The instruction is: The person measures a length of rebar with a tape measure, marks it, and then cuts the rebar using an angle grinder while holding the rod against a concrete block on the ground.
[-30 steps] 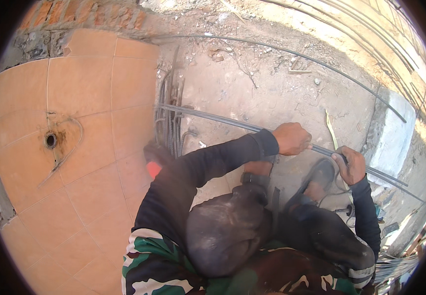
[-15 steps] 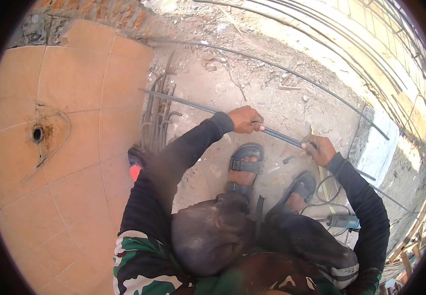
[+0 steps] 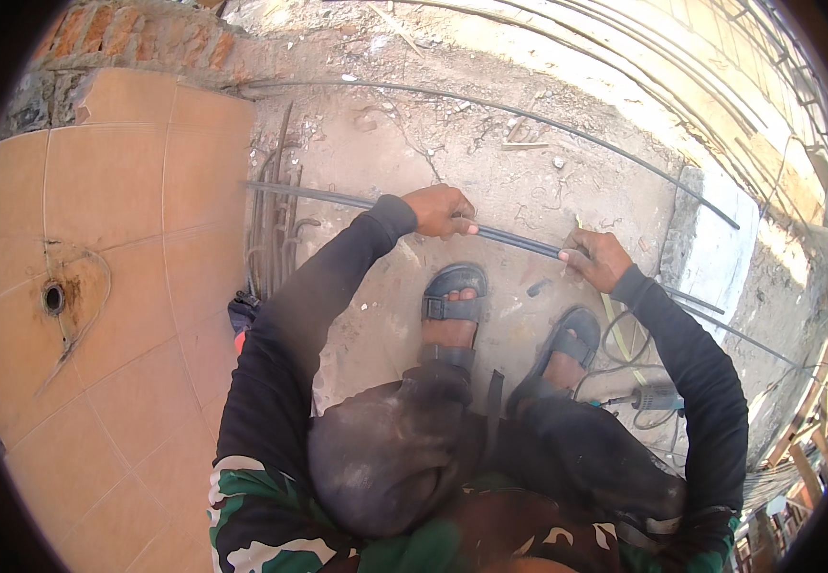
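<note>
Two thin dark steel rods (image 3: 519,241) lie side by side across my front, slanting from the upper left down to the right. My left hand (image 3: 443,210) is closed round them near the middle. A short way to the right, my right hand (image 3: 598,258) grips the same pair, thumb on top. The left ends pass over a bundle of bent rusty bars (image 3: 278,239). On the other side, the rods run behind my right wrist and come out with uneven ends beside a pale block (image 3: 720,244).
A power tool (image 3: 656,396) with a looped cord lies by my right knee. Orange tiles (image 3: 118,286) cover the left side. One long rod (image 3: 529,119) crosses the dusty ground ahead, and more bars (image 3: 643,72) stretch along the upper right. My sandalled feet stand below the rods.
The view has shifted, so most of the ground appears farther left. Both hands keep their hold on the rods, with little visible movement against the surroundings.
</note>
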`<state>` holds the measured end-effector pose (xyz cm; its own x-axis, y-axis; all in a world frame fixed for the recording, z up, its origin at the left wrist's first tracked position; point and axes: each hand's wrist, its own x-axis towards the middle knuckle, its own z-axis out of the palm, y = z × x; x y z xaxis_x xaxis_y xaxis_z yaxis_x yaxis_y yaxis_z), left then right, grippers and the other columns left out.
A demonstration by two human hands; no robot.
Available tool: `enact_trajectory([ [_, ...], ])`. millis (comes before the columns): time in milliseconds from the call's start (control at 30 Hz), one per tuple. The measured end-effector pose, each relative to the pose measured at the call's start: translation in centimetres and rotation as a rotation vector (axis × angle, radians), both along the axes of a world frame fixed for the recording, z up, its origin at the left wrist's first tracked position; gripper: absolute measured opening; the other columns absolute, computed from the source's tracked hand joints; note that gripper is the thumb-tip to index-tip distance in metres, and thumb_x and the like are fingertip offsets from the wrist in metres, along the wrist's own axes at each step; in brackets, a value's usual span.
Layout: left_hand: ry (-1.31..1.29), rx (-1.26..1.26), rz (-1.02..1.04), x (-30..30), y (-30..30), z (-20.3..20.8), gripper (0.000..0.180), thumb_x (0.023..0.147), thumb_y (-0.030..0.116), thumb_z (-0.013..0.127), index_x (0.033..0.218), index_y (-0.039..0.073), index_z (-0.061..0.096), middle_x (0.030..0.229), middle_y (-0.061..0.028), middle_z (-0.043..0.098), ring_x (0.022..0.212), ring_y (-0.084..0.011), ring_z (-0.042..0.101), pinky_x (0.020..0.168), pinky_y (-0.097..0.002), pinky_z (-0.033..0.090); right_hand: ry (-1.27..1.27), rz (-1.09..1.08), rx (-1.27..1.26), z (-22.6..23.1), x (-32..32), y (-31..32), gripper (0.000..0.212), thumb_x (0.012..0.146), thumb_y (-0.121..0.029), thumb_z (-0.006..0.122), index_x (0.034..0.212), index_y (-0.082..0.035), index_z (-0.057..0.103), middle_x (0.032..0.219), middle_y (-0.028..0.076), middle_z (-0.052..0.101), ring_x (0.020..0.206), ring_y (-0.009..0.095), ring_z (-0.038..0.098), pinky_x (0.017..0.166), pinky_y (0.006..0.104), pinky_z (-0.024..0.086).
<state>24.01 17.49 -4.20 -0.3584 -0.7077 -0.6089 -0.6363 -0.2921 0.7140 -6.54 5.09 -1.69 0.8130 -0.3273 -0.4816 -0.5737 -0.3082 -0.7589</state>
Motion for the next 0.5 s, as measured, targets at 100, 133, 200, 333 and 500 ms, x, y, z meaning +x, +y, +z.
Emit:
enact_trajectory([
  [100,0.001,-0.012,-0.03,-0.3,-0.7,0.6,0.037,0.09,0.04,0.061,0.09,0.003,0.065,0.065,-0.008,0.063,0.06,-0.0199,0.062,0.058,-0.0354,0.047,-0.088,0.094,-0.196,-1.2,-1.5,-1.0,0.028,0.089,-0.029,0.062,0.083,-0.001,0.06,0.068,0.015,0.064,0.066,0.033,0.063,0.065,0.0398,0.048],
  [133,-0.001,-0.024,-0.052,-0.4,-0.7,0.5,0.037,0.09,0.04,0.061,0.09,0.003,0.065,0.065,-0.0082,0.064,0.06,-0.0204,0.062,0.058,-0.0357,0.047,-0.081,0.108,-0.218,-1.1,-1.9,-1.3,0.028,0.089,-0.028,0.062,0.083,-0.001,0.06,0.068,0.015,0.063,0.066,0.031,0.063,0.065,0.0392,0.048],
  [200,-0.001,-0.014,-0.055,-0.6,-0.8,0.4,0.037,0.09,0.04,0.062,0.089,0.003,0.064,0.065,-0.0084,0.064,0.061,-0.0206,0.063,0.058,-0.0356,0.047,-0.069,0.136,-0.266,-0.9,-2.7,-1.9,0.028,0.089,-0.028,0.062,0.083,-0.001,0.06,0.068,0.014,0.063,0.065,0.027,0.063,0.064,0.038,0.047],
  [333,0.088,-0.14,-0.083,-0.7,-0.4,-0.7,0.036,0.09,0.038,0.062,0.088,0.002,0.064,0.066,-0.0089,0.064,0.062,-0.021,0.063,0.059,-0.0351,0.047,0.12,0.04,0.009,0.5,-3.8,-2.2,0.03,0.09,-0.028,0.063,0.082,0.0,0.06,0.066,0.012,0.06,0.063,0.02,0.059,0.061,0.0357,0.045],
  [500,0.118,-0.104,-0.098,-1.0,-0.9,-0.9,0.036,0.09,0.038,0.062,0.086,0.002,0.063,0.063,-0.0083,0.063,0.06,-0.0212,0.062,0.059,-0.0343,0.047,0.146,-0.016,-0.008,0.0,-6.4,-2.1,0.035,0.089,-0.033,0.064,0.079,0.0,0.059,0.061,0.01,0.055,0.058,0.018,0.051,0.058,0.0353,0.042],
])
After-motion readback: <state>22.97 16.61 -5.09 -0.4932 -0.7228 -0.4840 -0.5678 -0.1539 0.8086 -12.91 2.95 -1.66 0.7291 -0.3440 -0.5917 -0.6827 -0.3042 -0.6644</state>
